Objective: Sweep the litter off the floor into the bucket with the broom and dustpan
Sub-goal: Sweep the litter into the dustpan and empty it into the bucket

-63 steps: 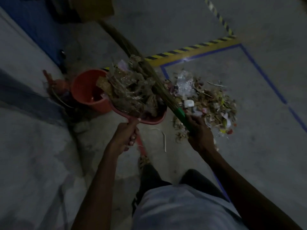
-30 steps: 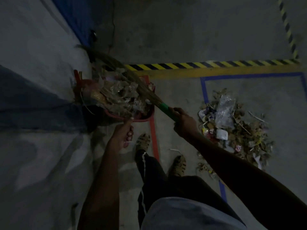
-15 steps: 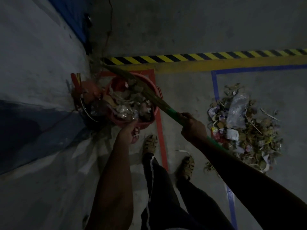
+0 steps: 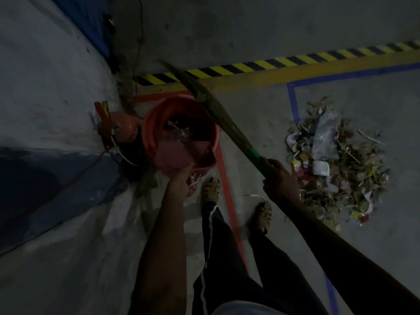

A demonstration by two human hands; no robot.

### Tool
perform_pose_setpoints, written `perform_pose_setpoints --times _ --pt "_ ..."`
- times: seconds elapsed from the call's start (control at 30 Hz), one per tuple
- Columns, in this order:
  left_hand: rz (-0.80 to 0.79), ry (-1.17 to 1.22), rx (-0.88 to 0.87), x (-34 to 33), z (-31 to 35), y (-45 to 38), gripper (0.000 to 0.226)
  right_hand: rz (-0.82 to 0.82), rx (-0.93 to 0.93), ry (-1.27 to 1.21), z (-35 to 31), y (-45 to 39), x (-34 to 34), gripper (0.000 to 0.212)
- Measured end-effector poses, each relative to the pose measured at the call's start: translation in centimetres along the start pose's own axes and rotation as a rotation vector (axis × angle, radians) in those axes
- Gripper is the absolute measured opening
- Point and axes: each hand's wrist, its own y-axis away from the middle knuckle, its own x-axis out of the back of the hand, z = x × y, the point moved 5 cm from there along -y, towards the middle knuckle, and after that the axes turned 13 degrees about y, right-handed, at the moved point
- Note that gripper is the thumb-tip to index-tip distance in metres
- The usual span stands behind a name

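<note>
From my remote seat, I see the left hand (image 4: 179, 181) clamped on the handle of a smooth red plastic dustpan (image 4: 181, 155), tipped over the near rim of a round orange bucket (image 4: 147, 130) with scraps glinting inside. The right hand (image 4: 280, 178) is closed around a bundled straw broom (image 4: 218, 114) bound with a green band, its bristles slanting toward 11 o'clock across the bucket's far edge. A wall hems the bucket at 9 o'clock; open concrete floor (image 4: 250, 110) stretches toward 3 o'clock, where a ragged litter pile (image 4: 334, 164) of dry leaves, paper and clear plastic lies well apart, inside blue tape lines. Yellow-black hazard tape (image 4: 272, 64) crosses at 12 o'clock.
</note>
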Motion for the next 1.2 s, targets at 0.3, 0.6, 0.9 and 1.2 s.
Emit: perform_pose_setpoints --times 0.3,0.6,0.9,1.2 --pt "-0.046 -0.272 -0.100 -1.3 -4.0 3.3 0.050 0.056 -0.118 -0.076 2.8 6.2 -2.8 0.077" --pt "-0.076 -0.221 -0.297 -1.3 -14.6 5.1 0.047 -0.009 -0.315 -0.352 12.2 17.4 -9.3 0.077" --pt "-0.134 -0.309 -0.396 -1.6 -30.5 3.7 0.053 -0.180 -0.417 -0.435 23.9 30.7 -22.2 0.082" --pt "-0.008 -0.374 -0.349 -3.5 -45.3 -3.1 0.041 -0.430 -0.392 -0.340 31.3 33.6 -39.9 0.072"
